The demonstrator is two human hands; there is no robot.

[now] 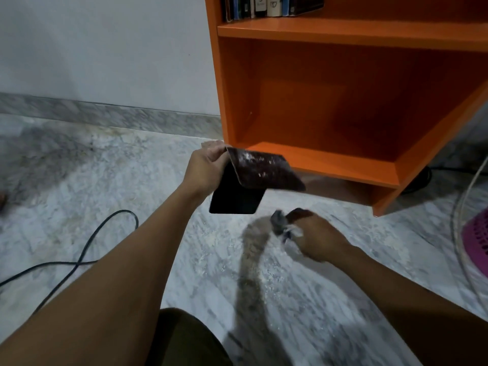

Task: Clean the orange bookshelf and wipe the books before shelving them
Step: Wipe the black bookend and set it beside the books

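Gripping a dusty dark book (264, 171), your left hand (207, 169) sits before the orange bookshelf (303, 96) at one o'clock. Your right hand (318, 235) clutches a cloth (281, 223) at five. The book looks unwiped, with a few upper-shelf books (264, 6) already shelved.

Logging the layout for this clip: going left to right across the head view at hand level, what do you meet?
black cable → left hand → dusty book → right hand gripping a cloth → pink basket

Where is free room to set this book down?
In the orange bookshelf, the lower compartment is bare throughout. The upper shelf is free right of the standing books. On the floor, a black cable crosses the left; pink basket and white cord crowd the right.
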